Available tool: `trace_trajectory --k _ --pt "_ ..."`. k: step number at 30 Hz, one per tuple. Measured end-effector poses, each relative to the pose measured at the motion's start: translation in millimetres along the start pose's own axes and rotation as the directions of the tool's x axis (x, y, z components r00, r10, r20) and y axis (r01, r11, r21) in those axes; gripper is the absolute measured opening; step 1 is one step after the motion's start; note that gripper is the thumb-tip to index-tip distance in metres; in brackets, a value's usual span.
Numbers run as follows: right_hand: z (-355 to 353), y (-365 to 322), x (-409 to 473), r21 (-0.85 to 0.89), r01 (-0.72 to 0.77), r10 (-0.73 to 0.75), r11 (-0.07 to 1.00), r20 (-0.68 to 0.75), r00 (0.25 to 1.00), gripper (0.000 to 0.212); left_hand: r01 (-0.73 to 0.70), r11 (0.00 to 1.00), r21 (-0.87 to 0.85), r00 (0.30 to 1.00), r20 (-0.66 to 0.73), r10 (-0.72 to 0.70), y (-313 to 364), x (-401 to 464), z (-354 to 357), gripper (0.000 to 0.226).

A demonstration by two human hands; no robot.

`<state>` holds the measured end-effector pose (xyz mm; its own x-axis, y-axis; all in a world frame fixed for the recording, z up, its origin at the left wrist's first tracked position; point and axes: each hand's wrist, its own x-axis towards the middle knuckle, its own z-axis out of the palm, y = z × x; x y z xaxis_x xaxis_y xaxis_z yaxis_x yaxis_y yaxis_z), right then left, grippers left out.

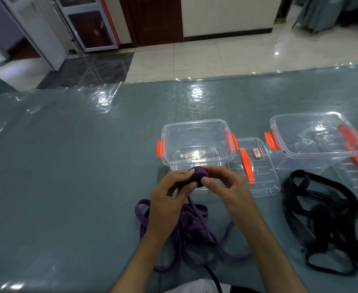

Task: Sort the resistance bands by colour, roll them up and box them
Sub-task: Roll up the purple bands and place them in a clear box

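Rolling up the purple band, mid-wind

Both hands are on the purple roll, held up just in front of the near clear box: left hand curls round it from 9 o'clock, right hand pinches it from 3 o'clock with the thumb on the end face. The loose tail drops to the purple pile at 6 o'clock on the worktop. Looks soft, light and springy, so I'd guess it'll unwind the second you ease off; best to grip across the flat faces and keep tension on the tail. Black bands sit in a tangle at 4 o'clock, below the second box, well apart from the purple
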<state>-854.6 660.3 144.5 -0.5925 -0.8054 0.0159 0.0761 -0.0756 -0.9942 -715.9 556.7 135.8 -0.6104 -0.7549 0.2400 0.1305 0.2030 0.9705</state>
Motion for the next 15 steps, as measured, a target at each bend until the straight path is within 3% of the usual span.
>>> trace_trajectory --k 4,7,12,15 --pt "-0.8 -2.3 -1.2 0.003 0.072 -0.072 0.997 0.013 0.997 0.039 -0.038 0.997 0.067 0.997 0.067 0.034 4.4 4.4 -5.0 0.032" --pt "-2.1 -2.5 -0.3 0.001 0.137 -0.137 0.991 -0.038 0.99 0.028 -0.079 0.993 0.087 0.991 0.113 0.069 5.7 4.6 -5.1 0.032" --pt "10.6 -6.8 -3.2 0.225 0.148 -0.121 0.963 -0.13 0.984 0.021 0.041 0.997 -0.07 0.985 -0.163 -0.052 17.5 2.2 12.0 0.023" --pt "9.9 -7.1 1.9 0.165 0.091 -0.075 0.982 -0.105 0.992 0.015 0.035 0.998 -0.055 0.974 -0.221 -0.047 18.1 6.1 10.7 0.017"
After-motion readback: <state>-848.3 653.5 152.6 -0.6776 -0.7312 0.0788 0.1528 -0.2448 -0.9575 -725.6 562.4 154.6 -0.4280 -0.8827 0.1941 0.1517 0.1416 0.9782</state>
